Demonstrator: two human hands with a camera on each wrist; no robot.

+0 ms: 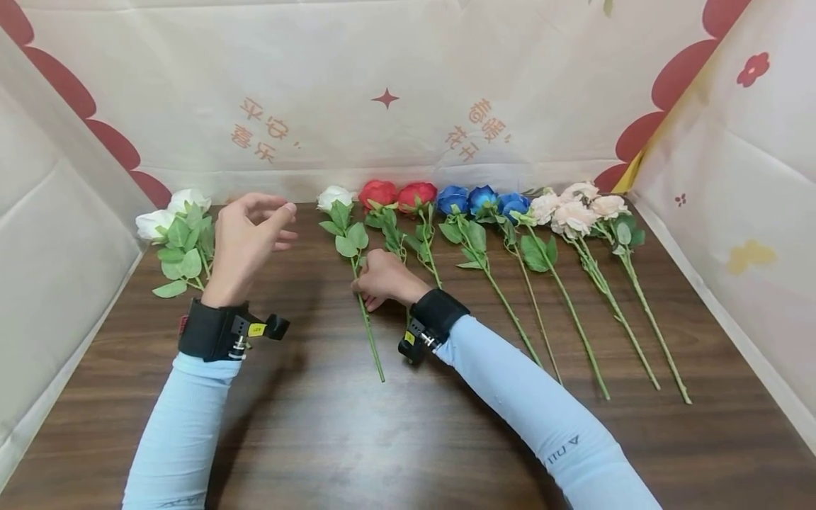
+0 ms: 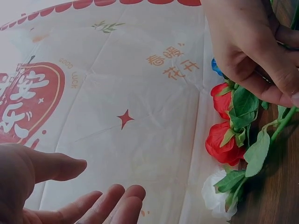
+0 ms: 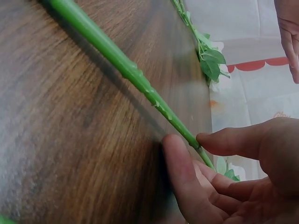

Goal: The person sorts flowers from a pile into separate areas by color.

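Note:
My right hand (image 1: 385, 278) pinches the green stem of a single white rose (image 1: 335, 197) between thumb and fingers, partway down its length. The bloom points to the back wall, and the lower stem (image 3: 117, 60) runs close over the wood in the right wrist view. My left hand (image 1: 245, 241) is raised over the table's left side, its fingers relaxed and apart, holding nothing. Just left of it lie two white roses (image 1: 153, 225) with leafy stems, partly hidden behind that hand and wrist.
Right of the held rose lie two red roses (image 1: 377, 194), then three blue roses (image 1: 452, 200) and several pale pink flowers (image 1: 574, 218), stems toward the front. A printed cloth wall (image 1: 382, 42) encloses the brown wooden table (image 1: 357, 439) at the back and sides.

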